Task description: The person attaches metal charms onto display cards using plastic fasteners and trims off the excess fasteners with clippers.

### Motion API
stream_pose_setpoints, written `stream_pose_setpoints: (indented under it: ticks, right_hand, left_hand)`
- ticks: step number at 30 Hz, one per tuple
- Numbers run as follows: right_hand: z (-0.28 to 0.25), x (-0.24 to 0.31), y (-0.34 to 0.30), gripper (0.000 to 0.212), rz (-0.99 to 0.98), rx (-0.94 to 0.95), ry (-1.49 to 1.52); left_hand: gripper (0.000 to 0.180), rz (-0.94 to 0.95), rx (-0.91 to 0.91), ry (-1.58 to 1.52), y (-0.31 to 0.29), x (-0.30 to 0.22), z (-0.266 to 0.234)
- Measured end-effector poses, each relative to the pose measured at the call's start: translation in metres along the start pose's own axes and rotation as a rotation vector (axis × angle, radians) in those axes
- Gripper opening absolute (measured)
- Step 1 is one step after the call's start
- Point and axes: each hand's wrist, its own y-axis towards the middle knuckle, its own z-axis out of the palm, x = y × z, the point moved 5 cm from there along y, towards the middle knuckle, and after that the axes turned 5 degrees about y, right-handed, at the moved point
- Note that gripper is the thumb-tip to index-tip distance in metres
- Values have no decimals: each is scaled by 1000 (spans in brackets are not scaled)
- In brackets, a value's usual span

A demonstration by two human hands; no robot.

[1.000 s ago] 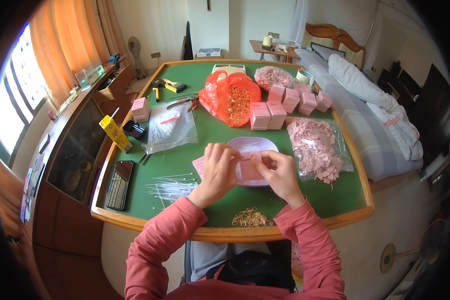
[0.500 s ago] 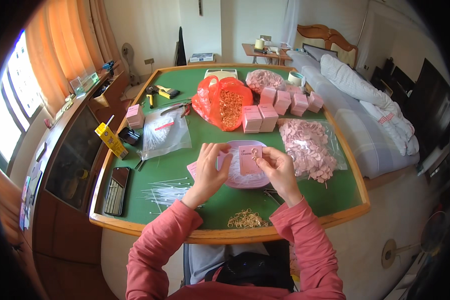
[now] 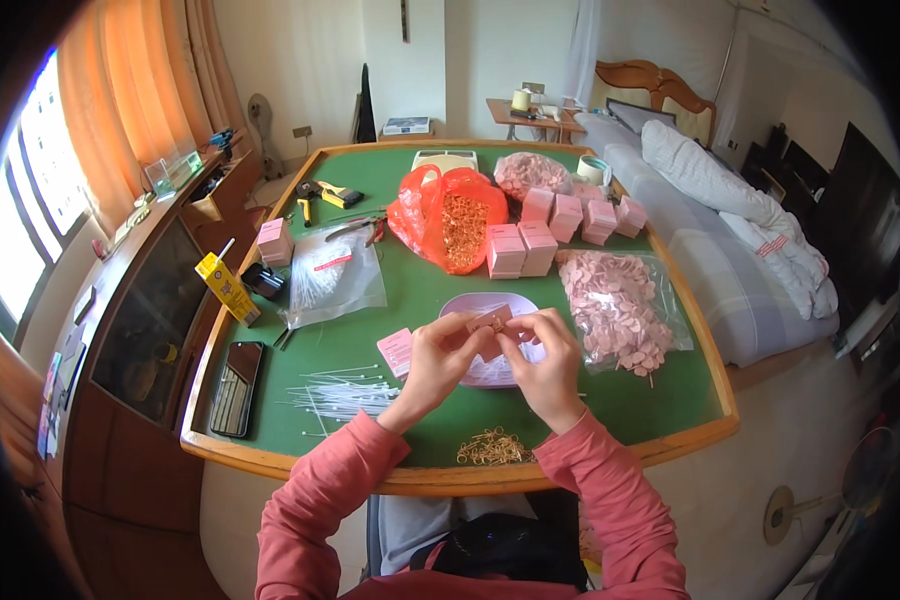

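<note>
Over the lilac bowl [image 3: 452,303], a small pink card [image 3: 487,345] is held up between both hands. My left hand [image 3: 438,358] pinches it at the left side. My right hand [image 3: 545,365] has thumb and fingertips pressed together at a small gold-coloured clasp [image 3: 498,324] on the card. White plastic strips lie in the bowl, partly hidden by the hands. Beside my left wrist are another pink card [image 3: 395,352] and a loose bunch of white cable-tie-like strips [image 3: 342,397]. A heap of gold-coloured clasps [image 3: 494,447] lies between my forearms at the near edge.
Behind the bowl stand an orange-red bag [image 3: 450,220] of gold pieces and stacked pink cards [image 3: 538,250]. A clear bag of pink pieces [image 3: 620,310] lies right. Leftward are a phone [image 3: 237,388], yellow carton [image 3: 226,288], bag of white strips [image 3: 335,275] and pliers [image 3: 350,230].
My left hand has moved right from beside the card and now grips it. The card has tilted, and my right fingers have come in toward its middle.
</note>
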Motion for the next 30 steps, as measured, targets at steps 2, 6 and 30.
stream_pose_setpoints:
  ticks: [2,6,30]
  right_hand:
    - [6,-3,-1,15,-6,-39,13]
    - [8,-2,-2,14,55,-2,49]
    - [7,0,-9,18,185,36,179]
  left_hand:
    - [15,69,-18,88,-2,1,-3]
    - [18,311,-100,335,-5,-17,-3]
    - [14,-4,-60,-19,-4,-4,-10]
